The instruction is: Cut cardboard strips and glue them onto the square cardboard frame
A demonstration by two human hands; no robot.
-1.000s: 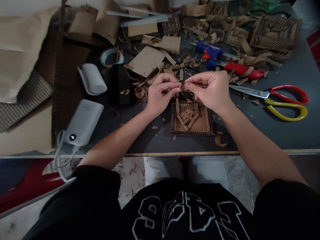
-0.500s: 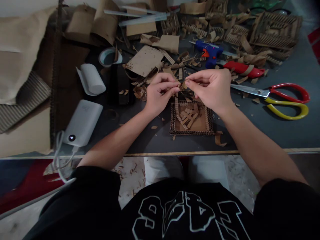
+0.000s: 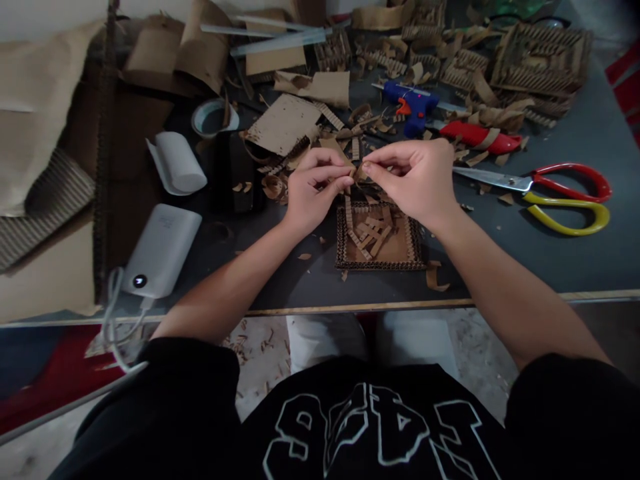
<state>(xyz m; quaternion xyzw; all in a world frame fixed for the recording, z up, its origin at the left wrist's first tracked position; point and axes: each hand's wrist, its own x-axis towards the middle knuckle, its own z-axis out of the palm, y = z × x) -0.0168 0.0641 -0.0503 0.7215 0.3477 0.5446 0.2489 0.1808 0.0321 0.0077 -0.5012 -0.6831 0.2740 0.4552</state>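
My left hand (image 3: 317, 190) is closed in a pinch on a small cardboard strip (image 3: 353, 172). Facing it, my right hand (image 3: 417, 177) pinches a small brown paper scrap (image 3: 361, 175) that seems to come off the strip; whether the two are joined is hard to see. Just below the fingers lies a square cardboard tray (image 3: 400, 248) with corrugated walls. Several narrow cardboard strips (image 3: 374, 233) lie loosely inside it, crossing one another. One ridged strip (image 3: 349, 210) runs along the tray's left side up toward my left fingertips; I cannot tell if it touches them.
Red-and-yellow scissors (image 3: 570, 193), a red-handled tool (image 3: 483, 137) and a blue glue gun (image 3: 410, 103) lie to the right. Left are a white power bank (image 3: 164, 250), a white roll (image 3: 179, 163) and a tape roll (image 3: 215, 117). Cardboard scraps (image 3: 285, 123) cover the back.
The whole view has shifted slightly, so the table's things appear a little further left. Both hands keep their pinch at nearly the same place above the tray.
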